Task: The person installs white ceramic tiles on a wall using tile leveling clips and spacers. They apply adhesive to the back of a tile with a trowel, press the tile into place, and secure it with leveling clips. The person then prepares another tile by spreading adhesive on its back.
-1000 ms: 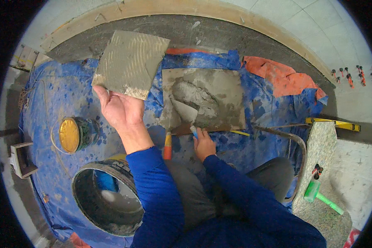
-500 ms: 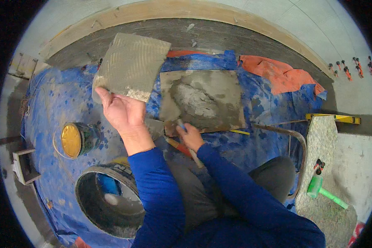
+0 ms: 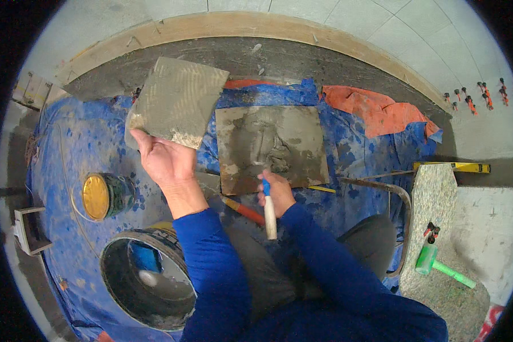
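Note:
My left hand (image 3: 168,162), palm up, supports a square tile (image 3: 179,102) by its near corner. Grey mortar coats the tile's upper face, with faint comb lines and a pale patch near my palm. In my right hand (image 3: 279,191) is a trowel (image 3: 271,219) with a pale handle and a blue collar. Its blade reaches over the near part of a flat square board (image 3: 310,137) and is hard to make out there. Wet grey mortar (image 3: 277,153) lies heaped and smeared on that board, right beside the blade.
Blue tarp (image 3: 68,154) covers the floor. A black bucket (image 3: 111,290) holds water and a blue object; a yellow-topped can (image 3: 96,196) stands behind it. A red-handled tool (image 3: 245,212) lies near my knees. Rightward are a bent metal bar (image 3: 402,196), green mallet (image 3: 426,259) and yellow level (image 3: 473,167).
My right hand has turned the trowel, so its handle now points toward me. The mortar heap is smaller and more spread. My left hand still holds the tile; the view has shifted slightly.

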Demonstrator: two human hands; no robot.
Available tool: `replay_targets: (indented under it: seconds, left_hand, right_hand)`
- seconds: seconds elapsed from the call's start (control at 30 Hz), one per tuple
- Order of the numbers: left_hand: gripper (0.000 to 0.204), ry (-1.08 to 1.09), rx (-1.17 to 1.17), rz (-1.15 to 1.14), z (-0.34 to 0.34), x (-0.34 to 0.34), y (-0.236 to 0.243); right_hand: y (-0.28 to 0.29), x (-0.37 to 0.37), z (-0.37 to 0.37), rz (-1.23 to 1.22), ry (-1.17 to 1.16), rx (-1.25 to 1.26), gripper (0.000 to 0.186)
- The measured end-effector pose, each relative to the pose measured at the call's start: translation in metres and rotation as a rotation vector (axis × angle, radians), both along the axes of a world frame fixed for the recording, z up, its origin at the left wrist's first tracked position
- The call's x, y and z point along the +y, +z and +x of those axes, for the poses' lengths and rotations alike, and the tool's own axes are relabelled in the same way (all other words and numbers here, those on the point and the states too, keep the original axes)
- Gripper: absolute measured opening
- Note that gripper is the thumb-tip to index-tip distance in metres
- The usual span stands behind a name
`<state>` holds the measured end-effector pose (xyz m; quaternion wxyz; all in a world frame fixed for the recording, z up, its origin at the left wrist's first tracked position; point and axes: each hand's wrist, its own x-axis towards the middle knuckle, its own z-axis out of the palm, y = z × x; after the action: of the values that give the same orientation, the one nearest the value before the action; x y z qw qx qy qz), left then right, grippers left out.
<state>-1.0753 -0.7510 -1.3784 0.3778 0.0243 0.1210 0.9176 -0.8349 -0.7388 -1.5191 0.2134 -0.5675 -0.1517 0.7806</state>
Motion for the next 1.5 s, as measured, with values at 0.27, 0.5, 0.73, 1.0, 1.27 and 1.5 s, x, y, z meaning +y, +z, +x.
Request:
replay_targets:
  seconds: [0.27, 0.5, 0.73, 1.0, 1.27, 1.5]
  left_hand:
    - [0.058, -0.116, -0.022, 0.109, 0.007, 0.000, 0.002]
    - [0.059, -0.078, -0.076, 0.039, 0.003, 0.003, 0.004]
    - [0.060, -0.097, -0.118, 0.063, 0.007, 0.011, -0.004]
    - [0.057, -0.133, -0.091, 0.077, 0.006, 0.010, -0.007]
    - [0.057, -0.070, -0.087, 0.063, 0.004, 0.006, 0.006]
    - [0.057, -0.107, -0.071, 0.130, 0.000, -0.005, 0.004]
  right_hand:
    - [-0.041, 0.052, -0.088, 0.188, 0.132, -0.003, 0.033]
    - [-0.009, 0.026, 0.034, 0.029, 0.094, 0.140, 0.034]
    - [0.014, 0.019, 0.116, 0.493, 0.562, -0.774, 0.032]
    - [-0.031, 0.025, 0.061, 0.753, 1.085, -1.221, 0.051]
    - [0.059, 0.092, 0.064, 1.076, 1.055, -1.435, 0.047]
    - [-0.025, 0.181, 0.016, 0.925, 1.151, -1.468, 0.044]
